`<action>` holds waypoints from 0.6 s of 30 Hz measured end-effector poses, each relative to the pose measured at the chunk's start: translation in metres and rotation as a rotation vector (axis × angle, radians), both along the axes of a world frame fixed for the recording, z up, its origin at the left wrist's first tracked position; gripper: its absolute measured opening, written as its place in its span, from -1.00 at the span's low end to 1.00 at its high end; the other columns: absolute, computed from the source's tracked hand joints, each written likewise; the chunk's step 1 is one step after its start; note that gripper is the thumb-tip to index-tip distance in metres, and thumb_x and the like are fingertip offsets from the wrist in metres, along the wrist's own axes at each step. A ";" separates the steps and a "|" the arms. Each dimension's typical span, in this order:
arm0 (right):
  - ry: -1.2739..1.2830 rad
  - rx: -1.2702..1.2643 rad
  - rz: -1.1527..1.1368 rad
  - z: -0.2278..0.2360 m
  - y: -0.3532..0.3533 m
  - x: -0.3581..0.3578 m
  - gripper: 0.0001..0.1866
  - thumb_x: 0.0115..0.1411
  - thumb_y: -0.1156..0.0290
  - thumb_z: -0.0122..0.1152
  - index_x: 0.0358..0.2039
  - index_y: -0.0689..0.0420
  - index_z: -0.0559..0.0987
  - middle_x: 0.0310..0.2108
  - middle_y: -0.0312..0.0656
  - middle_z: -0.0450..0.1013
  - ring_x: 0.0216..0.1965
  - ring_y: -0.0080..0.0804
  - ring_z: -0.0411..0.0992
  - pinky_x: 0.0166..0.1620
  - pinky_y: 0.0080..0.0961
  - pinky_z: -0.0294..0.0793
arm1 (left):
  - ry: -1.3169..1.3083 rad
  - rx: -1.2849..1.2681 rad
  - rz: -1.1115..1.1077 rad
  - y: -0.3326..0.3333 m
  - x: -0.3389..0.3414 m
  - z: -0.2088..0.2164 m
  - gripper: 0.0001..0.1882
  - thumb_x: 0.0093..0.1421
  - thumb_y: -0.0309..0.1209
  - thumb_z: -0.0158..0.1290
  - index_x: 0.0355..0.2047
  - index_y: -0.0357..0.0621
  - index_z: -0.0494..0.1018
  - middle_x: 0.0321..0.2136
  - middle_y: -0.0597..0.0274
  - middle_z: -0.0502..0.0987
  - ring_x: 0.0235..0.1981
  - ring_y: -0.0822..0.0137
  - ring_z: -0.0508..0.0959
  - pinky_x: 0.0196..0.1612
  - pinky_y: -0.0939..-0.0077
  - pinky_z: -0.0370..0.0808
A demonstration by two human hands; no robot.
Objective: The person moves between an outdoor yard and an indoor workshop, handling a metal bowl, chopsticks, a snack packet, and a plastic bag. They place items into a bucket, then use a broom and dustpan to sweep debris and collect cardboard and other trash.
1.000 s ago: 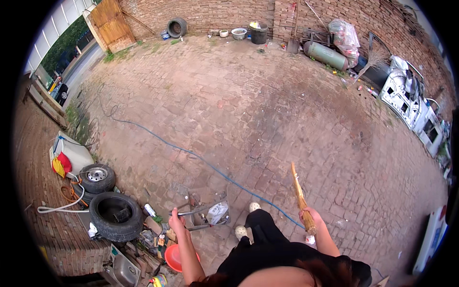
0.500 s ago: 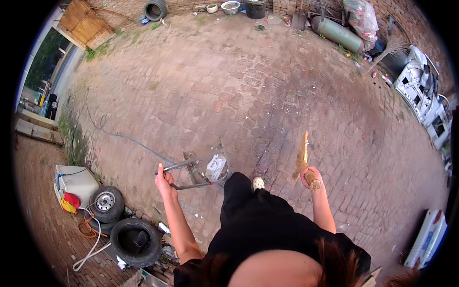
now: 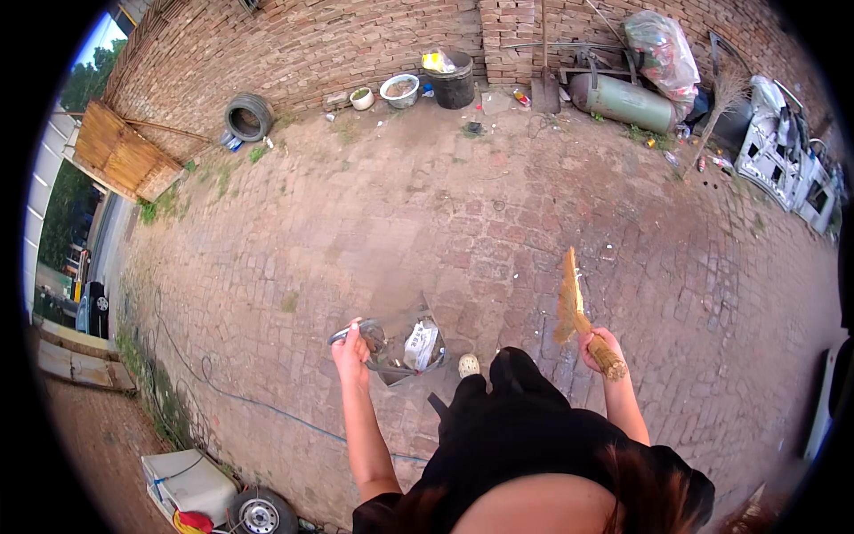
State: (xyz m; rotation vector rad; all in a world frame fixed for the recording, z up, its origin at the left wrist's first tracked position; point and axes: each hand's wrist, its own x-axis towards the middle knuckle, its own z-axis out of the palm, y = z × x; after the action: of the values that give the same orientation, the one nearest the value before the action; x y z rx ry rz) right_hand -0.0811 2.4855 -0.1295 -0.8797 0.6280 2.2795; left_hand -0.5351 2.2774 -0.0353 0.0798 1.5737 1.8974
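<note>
My left hand (image 3: 352,348) is closed round the handle of a metal dustpan (image 3: 391,367), which hangs low in front of my left leg. Inside the pan lie a crumpled white printed bag (image 3: 421,345) and other litter. On the other side, my right hand (image 3: 602,351) grips a straw hand broom (image 3: 567,303) by its thick bound handle. The broom's flat yellowish head points away from me, above the brick ground. Dustpan and broom are well apart.
Brick paving (image 3: 498,214) stretches ahead to a wall. A black bucket (image 3: 451,84), a white basin (image 3: 399,92), a tyre (image 3: 248,118) and a green gas cylinder (image 3: 624,104) stand or lie along it. A hose (image 3: 267,408) crosses the ground at left.
I have moved forward, with the far wall coming more into view and the tyres and white box at left dropping toward the lower edge. Both hands keep their holds.
</note>
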 end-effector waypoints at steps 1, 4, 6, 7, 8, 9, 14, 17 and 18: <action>0.031 -0.042 -0.029 0.007 0.023 -0.014 -0.77 -0.01 0.53 -0.05 -0.31 0.38 0.27 -0.56 -0.19 0.26 -0.56 -0.46 0.32 -0.45 -0.64 0.44 | 0.008 0.003 -0.055 0.034 -0.023 -0.003 -0.79 0.11 -0.35 0.05 -0.32 -0.23 0.43 -0.83 0.58 0.06 -0.84 0.69 0.01 -0.78 0.71 -0.08; -0.021 -0.046 -0.123 0.017 0.084 -0.052 -0.82 -0.02 0.52 -0.04 -0.39 0.30 0.26 -0.60 -0.20 0.25 -0.60 -0.46 0.31 -0.47 -0.61 0.45 | 0.051 -0.053 -0.183 0.139 -0.089 -0.003 -0.81 0.12 -0.38 0.03 -0.28 -0.20 0.44 -0.81 0.60 0.06 -0.83 0.70 0.01 -0.79 0.74 -0.09; -0.064 -0.044 -0.192 -0.005 0.127 -0.076 -0.84 -0.03 0.52 -0.03 -0.43 0.29 0.27 -0.61 -0.20 0.25 -0.61 -0.46 0.31 -0.50 -0.61 0.45 | 0.106 -0.103 -0.250 0.213 -0.131 -0.007 -0.82 0.12 -0.39 0.03 -0.29 -0.20 0.44 -0.82 0.60 0.06 -0.84 0.69 0.00 -0.79 0.74 -0.09; -0.088 -0.057 -0.208 -0.022 0.153 -0.087 -0.85 -0.03 0.53 -0.02 -0.43 0.29 0.27 -0.61 -0.20 0.25 -0.62 -0.46 0.31 -0.50 -0.61 0.45 | 0.127 -0.111 -0.276 0.248 -0.156 -0.009 -0.84 0.12 -0.39 0.03 -0.31 -0.19 0.45 -0.82 0.60 0.06 -0.85 0.69 -0.01 -0.79 0.73 -0.10; -0.114 -0.069 -0.224 -0.039 0.177 -0.097 -0.85 -0.04 0.53 -0.02 -0.44 0.28 0.27 -0.62 -0.20 0.25 -0.62 -0.46 0.31 -0.51 -0.61 0.45 | 0.138 -0.124 -0.293 0.278 -0.173 -0.011 -0.85 0.12 -0.39 0.03 -0.32 -0.19 0.45 -0.82 0.60 0.07 -0.85 0.69 0.00 -0.79 0.72 -0.10; -0.186 -0.033 -0.204 -0.047 0.207 -0.114 -0.85 -0.04 0.50 -0.02 -0.44 0.26 0.27 -0.62 -0.20 0.27 -0.64 -0.47 0.31 -0.53 -0.59 0.45 | 0.157 -0.132 -0.312 0.317 -0.196 -0.005 -0.86 0.12 -0.39 0.03 -0.34 -0.19 0.44 -0.82 0.60 0.08 -0.85 0.69 0.00 -0.79 0.72 -0.09; -0.171 0.095 -0.237 -0.077 0.369 -0.179 -0.82 -0.01 0.43 -0.03 -0.41 0.26 0.29 -0.62 -0.20 0.30 -0.64 -0.48 0.33 -0.56 -0.58 0.45 | 0.278 -0.209 -0.445 0.517 -0.292 0.018 -0.82 0.08 -0.41 0.08 -0.60 -0.08 0.33 -0.82 0.57 0.15 -0.85 0.69 0.06 -0.80 0.71 -0.07; -0.191 0.076 -0.270 -0.050 0.450 -0.212 -0.80 -0.01 0.48 -0.03 -0.37 0.31 0.29 -0.57 -0.17 0.31 -0.61 -0.47 0.34 -0.53 -0.62 0.46 | 0.333 -0.228 -0.568 0.631 -0.346 0.031 -0.74 0.06 -0.40 0.11 -0.65 -0.03 0.25 -0.82 0.55 0.16 -0.85 0.67 0.08 -0.80 0.71 -0.05; -0.161 0.043 -0.314 -0.042 0.476 -0.223 -0.77 -0.01 0.52 -0.03 -0.32 0.34 0.29 -0.53 -0.14 0.32 -0.58 -0.46 0.34 -0.50 -0.65 0.47 | 0.363 -0.215 -0.604 0.671 -0.360 0.034 -0.75 0.05 -0.39 0.12 -0.64 -0.04 0.26 -0.82 0.55 0.16 -0.85 0.67 0.09 -0.80 0.71 -0.04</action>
State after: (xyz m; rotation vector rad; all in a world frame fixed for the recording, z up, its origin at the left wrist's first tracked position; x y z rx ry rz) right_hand -0.3045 2.9619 -0.1719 -0.8668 0.5968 1.9147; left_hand -0.8952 2.9483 -0.0009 0.7524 1.7239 1.2802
